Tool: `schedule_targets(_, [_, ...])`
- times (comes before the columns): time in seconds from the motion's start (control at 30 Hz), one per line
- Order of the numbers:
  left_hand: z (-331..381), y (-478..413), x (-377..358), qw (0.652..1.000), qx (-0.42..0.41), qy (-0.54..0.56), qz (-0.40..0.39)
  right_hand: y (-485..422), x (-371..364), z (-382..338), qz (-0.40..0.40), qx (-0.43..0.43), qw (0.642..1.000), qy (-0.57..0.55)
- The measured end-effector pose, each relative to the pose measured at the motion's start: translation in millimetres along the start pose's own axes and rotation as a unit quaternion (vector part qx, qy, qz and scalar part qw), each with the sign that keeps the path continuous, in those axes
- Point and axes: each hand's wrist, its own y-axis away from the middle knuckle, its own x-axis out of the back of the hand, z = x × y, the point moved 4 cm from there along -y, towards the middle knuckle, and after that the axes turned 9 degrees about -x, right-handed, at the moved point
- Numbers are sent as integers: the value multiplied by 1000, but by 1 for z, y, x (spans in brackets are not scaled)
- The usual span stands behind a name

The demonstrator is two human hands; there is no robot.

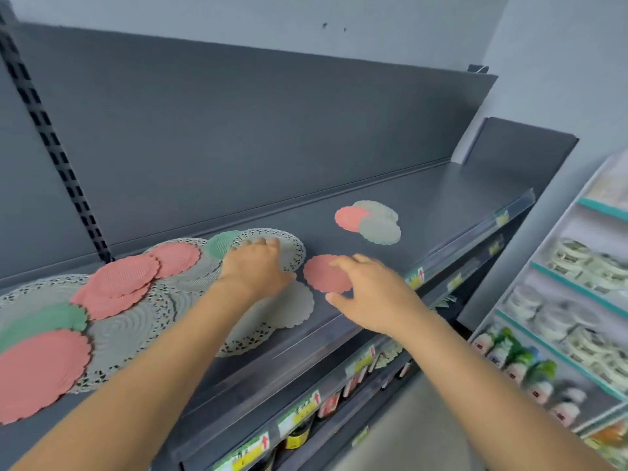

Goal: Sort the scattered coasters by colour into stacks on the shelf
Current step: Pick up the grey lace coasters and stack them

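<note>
Okay, left to right. At the far left of the dark grey shelf (441,198) a large pink coaster (37,372) lies on overlapping pale lace mats (129,334), with a green coaster (51,322) just behind it. Next come two overlapped pink coasters (119,283), then a smaller pink one (176,254) beside them. A second green coaster (221,243) sits further back, tucked against a big round lace doily (292,253).

Your left hand (255,266) is knuckles-up on that doily, fingers close together and reaching onto its surface. It is too blurred to say whether they pinch it or just press. A plain grey scalloped coaster (292,307) lies just under that wrist, near the front lip.

A single pink coaster (323,275) lies flat on bare shelf, apart from the pile. Your right hand (370,290) is at its right edge, fingers spread and loosely curved, thumb low and index high, holding nothing. I can't tell if it touches.

Further back right there is a small overlapping cluster: one pink coaster (348,217) and grey-green ones (380,229).

Price labels (416,277) line the front rail. A rack of bottles (530,372) stands at the far right.
</note>
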Motion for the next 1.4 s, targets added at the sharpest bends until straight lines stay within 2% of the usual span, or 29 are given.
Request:
schedule_targets(0.1, [-5,-48,3,999,38,6,-12,-52,1,19,-29,14,999,-8])
schedule_targets(0.23, [-32,-83,3,982,154,7,-113,-114,-2,18,-76,51,995,-35])
schedule_targets(0.33, [-44,-96,3,974,181,5,-135,-152,-14,6,-115,88,988,-49])
schedule_targets(0.67, [-46,-97,-8,985,163,47,-36,-239,-48,-29,-272,208,938,-58])
schedule_targets(0.8, [-42,-95,10,967,208,138,42,-259,-49,-34,-293,228,909,-191])
schedule_targets(0.87, [-45,-88,27,951,230,178,108,-264,-49,-37,-351,212,857,-311])
schedule_targets(0.93, [-45,-73,40,914,256,251,187,-264,-47,-42,-413,191,790,-412])
schedule_targets(0.97, [-45,-64,45,881,274,301,243,-263,-45,-45,-429,190,765,-441])
schedule_targets(1.03, [-41,-40,50,780,315,399,364,-258,-41,-54,-459,199,728,-468])
schedule_targets(1.1, [-37,-14,50,661,348,475,465,-247,-39,-67,-492,209,696,-479])
schedule_targets(1.13, [-35,0,48,613,365,496,495,-238,-38,-76,-497,214,685,-487])
schedule_targets(1.17, [-33,16,46,581,387,500,513,-230,-38,-87,-488,220,684,-495])
schedule_targets(1.23, [-29,55,41,548,438,476,530,-207,-36,-111,-441,261,703,-493])
schedule_targets(1.33, [-24,121,34,537,498,425,532,-159,-33,-154,-391,323,722,-470])
schedule_targets(1.4, [-19,168,31,533,522,404,529,-117,-28,-181,-380,364,717,-457])
